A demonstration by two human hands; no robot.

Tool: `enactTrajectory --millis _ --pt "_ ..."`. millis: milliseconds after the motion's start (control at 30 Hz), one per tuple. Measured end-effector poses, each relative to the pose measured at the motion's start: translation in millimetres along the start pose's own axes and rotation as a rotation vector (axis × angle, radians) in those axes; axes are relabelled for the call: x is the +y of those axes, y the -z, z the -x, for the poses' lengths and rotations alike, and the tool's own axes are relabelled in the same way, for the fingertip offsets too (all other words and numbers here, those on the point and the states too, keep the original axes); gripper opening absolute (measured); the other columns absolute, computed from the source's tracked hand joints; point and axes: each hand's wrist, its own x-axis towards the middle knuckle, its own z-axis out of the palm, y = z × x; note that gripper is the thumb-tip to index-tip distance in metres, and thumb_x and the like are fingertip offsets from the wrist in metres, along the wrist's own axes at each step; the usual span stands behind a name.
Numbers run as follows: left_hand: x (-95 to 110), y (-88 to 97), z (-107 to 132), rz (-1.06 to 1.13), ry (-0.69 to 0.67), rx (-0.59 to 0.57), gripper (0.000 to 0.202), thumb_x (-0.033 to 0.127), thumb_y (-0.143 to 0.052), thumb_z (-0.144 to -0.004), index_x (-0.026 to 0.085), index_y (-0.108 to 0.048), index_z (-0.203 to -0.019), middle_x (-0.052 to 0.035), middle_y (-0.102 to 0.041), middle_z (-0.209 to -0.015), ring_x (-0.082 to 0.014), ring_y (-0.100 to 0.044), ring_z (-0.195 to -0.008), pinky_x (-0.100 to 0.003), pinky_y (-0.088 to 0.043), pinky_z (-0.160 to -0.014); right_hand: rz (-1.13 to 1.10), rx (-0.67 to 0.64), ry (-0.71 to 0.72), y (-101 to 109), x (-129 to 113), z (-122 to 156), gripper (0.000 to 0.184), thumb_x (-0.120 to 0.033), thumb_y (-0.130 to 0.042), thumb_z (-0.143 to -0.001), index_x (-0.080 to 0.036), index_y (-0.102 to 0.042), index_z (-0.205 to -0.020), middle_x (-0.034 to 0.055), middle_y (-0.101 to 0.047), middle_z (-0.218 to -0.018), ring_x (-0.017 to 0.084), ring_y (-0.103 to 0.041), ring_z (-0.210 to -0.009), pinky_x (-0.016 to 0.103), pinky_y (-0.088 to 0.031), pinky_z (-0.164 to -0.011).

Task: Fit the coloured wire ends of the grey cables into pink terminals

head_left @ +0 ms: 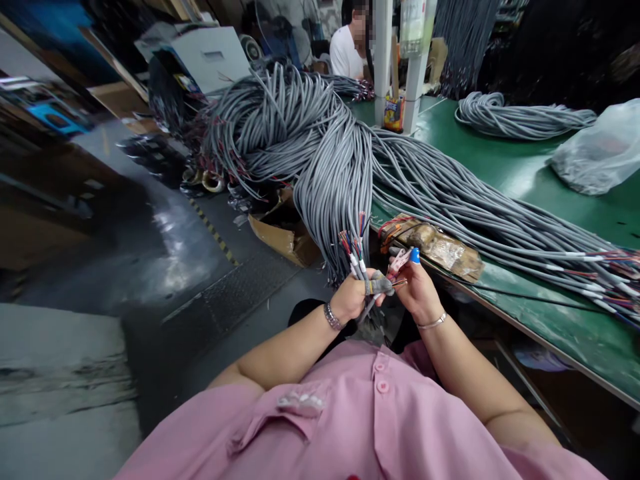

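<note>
My left hand (356, 295) is closed round a small bunch of grey cables (358, 263) whose stripped ends show red, blue and white wires pointing up. Grey finger covers sit on its thumb and forefinger. My right hand (416, 287), with a blue cap on one fingertip, pinches thin coloured wires (399, 263) from the same bunch. Both hands are held together in front of my chest, just off the green table's (560, 320) near edge. A big bundle of grey cables (345, 167) hangs over that edge right behind the hands.
A taped brown block (440, 248) lies on the table beside my right hand. More grey cables (515, 120) and a clear plastic bag (600, 150) lie further back. A torn cardboard box (283, 230) sits on the floor. Another person in white (350, 50) sits at the far end.
</note>
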Motion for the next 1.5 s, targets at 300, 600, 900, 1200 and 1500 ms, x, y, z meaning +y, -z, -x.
enactTrajectory --millis 300,600,900,1200,1500 --pt "-4 -2.6 -9 -0.012 0.042 0.045 0.029 0.037 -0.074 -0.066 0.011 -0.063 -0.06 -0.0019 -0.055 -0.044 -0.0075 -0.046 -0.039 -0.021 -0.029 -0.045 -0.038 -0.054 0.009 -2 1 -3 0.024 -0.042 -0.069 -0.082 -0.018 -0.068 -0.077 0.0 -0.068 -0.069 0.012 -0.058 -0.058 0.024 -0.049 -0.057" --pt "-3 -4.5 -6 -0.036 0.025 0.071 0.033 0.041 -0.076 -0.065 0.011 -0.063 -0.059 -0.0016 -0.054 -0.044 -0.0079 -0.046 -0.04 -0.022 -0.03 -0.044 -0.05 -0.002 -0.005 -7 1 0 0.029 -0.047 -0.072 -0.078 -0.018 -0.067 -0.078 0.0005 -0.068 -0.07 0.012 -0.058 -0.058 0.025 -0.047 -0.055" --pt "1 -3.9 7 -0.028 0.018 0.032 0.032 0.039 -0.079 -0.06 0.01 -0.065 -0.06 -0.0023 -0.056 -0.045 -0.0078 -0.046 -0.041 -0.022 -0.029 -0.045 -0.038 -0.011 -0.032 -5 -1 5 0.032 -0.051 -0.071 -0.077 -0.02 -0.065 -0.08 0.0004 -0.068 -0.077 0.011 -0.057 -0.059 0.024 -0.049 -0.054" --pt "8 7.0 -6 0.077 0.142 -0.058 0.031 0.035 -0.082 -0.051 0.01 -0.066 -0.06 -0.0044 -0.061 -0.048 -0.0079 -0.047 -0.037 -0.022 -0.031 -0.041 0.09 -0.029 0.089 -1 2 2 0.036 -0.054 -0.068 -0.079 -0.019 -0.066 -0.078 0.0034 -0.069 -0.078 0.012 -0.057 -0.06 0.025 -0.05 -0.056" --pt "3 6.8 -18 0.085 0.171 -0.095 0.031 0.035 -0.081 -0.051 0.012 -0.064 -0.059 -0.003 -0.059 -0.046 -0.0085 -0.048 -0.036 -0.022 -0.035 -0.042 -0.053 -0.009 -0.001 -2 3 -6 0.03 -0.048 -0.074 -0.075 -0.019 -0.067 -0.08 0.0001 -0.067 -0.071 0.011 -0.056 -0.057 0.023 -0.048 -0.052"
